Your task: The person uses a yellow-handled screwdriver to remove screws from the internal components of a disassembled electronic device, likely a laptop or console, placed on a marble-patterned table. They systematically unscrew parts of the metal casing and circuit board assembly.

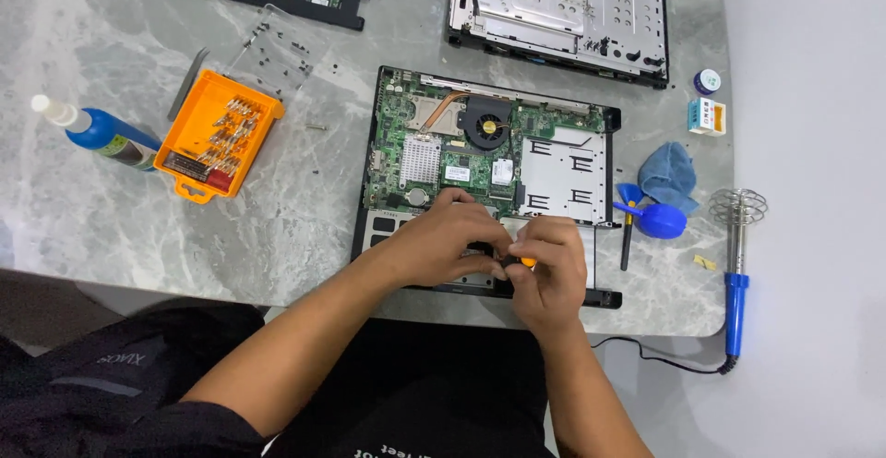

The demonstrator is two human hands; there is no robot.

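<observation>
An opened laptop base (565, 174) lies in front of me with its green circuit board (434, 149), copper heat pipe and black fan (486, 126) exposed. My left hand (441, 239) rests on the near edge of the base, fingers curled down onto it. My right hand (552, 269) is closed around a small screwdriver with an orange handle (527, 261), held just beside the left fingertips over the lower edge of the base. The tip of the screwdriver is hidden by my fingers.
An orange bit case (217, 133) with a clear lid sits at left beside a blue bottle (109, 135) and loose screws. Two more dismantled laptop parts (563, 10) lie at the back. A blue cloth (669, 174), blue blower (657, 220), soldering iron (736, 301) and small containers stand at right.
</observation>
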